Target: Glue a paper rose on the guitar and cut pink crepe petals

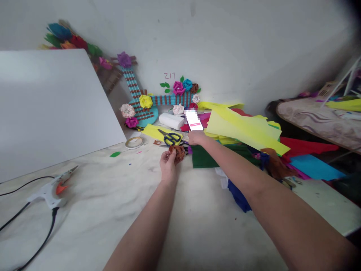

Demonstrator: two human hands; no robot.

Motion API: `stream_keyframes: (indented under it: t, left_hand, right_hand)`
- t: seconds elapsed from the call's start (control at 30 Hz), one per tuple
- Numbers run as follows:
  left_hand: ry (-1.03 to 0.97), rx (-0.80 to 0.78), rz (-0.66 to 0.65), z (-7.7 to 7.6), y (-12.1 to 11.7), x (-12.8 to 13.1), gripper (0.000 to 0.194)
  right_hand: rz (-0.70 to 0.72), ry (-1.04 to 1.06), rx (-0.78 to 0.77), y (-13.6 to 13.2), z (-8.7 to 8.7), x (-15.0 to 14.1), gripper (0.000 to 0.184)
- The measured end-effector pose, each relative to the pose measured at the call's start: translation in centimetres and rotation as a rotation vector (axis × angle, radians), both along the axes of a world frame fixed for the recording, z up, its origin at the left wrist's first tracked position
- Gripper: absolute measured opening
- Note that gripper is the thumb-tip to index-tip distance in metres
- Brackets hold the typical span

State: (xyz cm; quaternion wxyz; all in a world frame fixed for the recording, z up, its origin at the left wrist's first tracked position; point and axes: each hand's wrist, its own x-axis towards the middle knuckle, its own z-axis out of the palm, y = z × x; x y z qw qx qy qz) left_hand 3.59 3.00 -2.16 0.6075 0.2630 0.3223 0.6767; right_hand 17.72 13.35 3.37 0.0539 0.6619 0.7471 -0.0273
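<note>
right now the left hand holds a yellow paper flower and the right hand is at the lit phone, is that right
Not quite: the paper flower in the left hand is brown, not yellow, as the head view shows. The right hand is indeed at the lit phone.

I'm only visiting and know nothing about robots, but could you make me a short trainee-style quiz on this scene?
1. What does the left hand hold?
A) scissors
B) a brown paper flower
C) a roll of tape

2. True or false: the glue gun rests on the table, touched by neither hand.

3. Fill in the blank: the right hand is at the near end of a ____ with a lit screen.

Key:
1. B
2. True
3. phone
</note>
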Motion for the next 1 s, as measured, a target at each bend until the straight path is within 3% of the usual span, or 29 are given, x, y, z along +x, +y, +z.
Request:
stream_keyframes:
  t: [0.47,0.63,0.9,1.0]
  left_hand:
    - [0.014,0.002,0.005,-0.1,0.0,-0.1,0.04]
    - [0.003,0.012,-0.002,-0.1,0.0,-0.2,0.04]
    - [-0.062,0.022,-0.03,0.0,0.0,-0.5,0.038]
    - [-0.101,0.036,-0.03,-0.2,0.1,-0.7,0.033]
  right_hand:
    - [-0.116,0.088,0.141,-0.5,0.3,-1.5,0.031]
    - [-0.166,0.22,0.343,-1.3,0.7,-3.0,0.032]
    - [-0.15,0.248,0.504,-1.1,2.6,-3.8,0.032]
    - [-0.084,0.161,0.466,-0.8,3.5,-3.5,0.034]
